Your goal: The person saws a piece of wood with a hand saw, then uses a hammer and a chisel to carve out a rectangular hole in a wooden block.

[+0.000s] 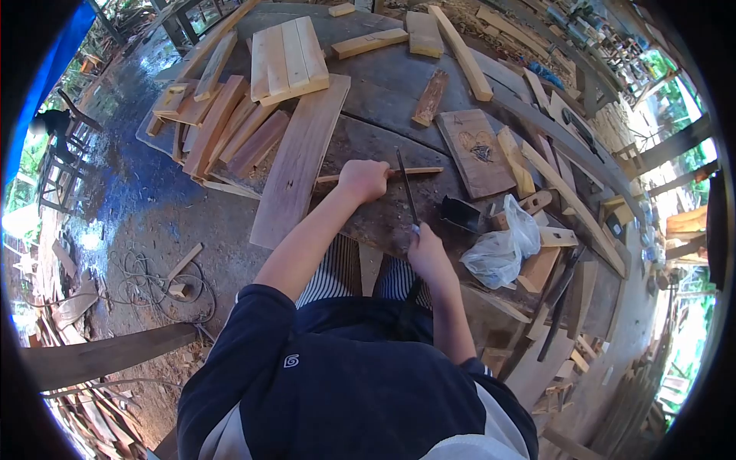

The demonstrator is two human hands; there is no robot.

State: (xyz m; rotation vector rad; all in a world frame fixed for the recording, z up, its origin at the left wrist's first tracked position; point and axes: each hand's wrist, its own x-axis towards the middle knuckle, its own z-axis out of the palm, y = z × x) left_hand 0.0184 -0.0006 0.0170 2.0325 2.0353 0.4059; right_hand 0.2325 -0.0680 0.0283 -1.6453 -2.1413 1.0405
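Note:
My left hand [364, 181] is closed in a fist over a thin wooden strip [424, 171], which lies crosswise just above the table top and sticks out on both sides of the fist. My right hand [427, 251] is wrapped round the near end of a long, narrow, dark metal blade [408, 190]. The blade points away from me, and its far part crosses the strip to the right of my left fist. Which kind of tool it is, I cannot tell. A wide plank [300, 165] lies to the left of my left hand, and a black open box [460, 214] stands beyond my right hand.
A panel of joined pale boards [288, 60] rests at the back left above stacked wood pieces [217, 126]. On the right lie a board with a small heap of nails [481, 152], a clear plastic bag [502, 249] and a long pale batten [575, 207]. Cord [165, 287] coils on the floor.

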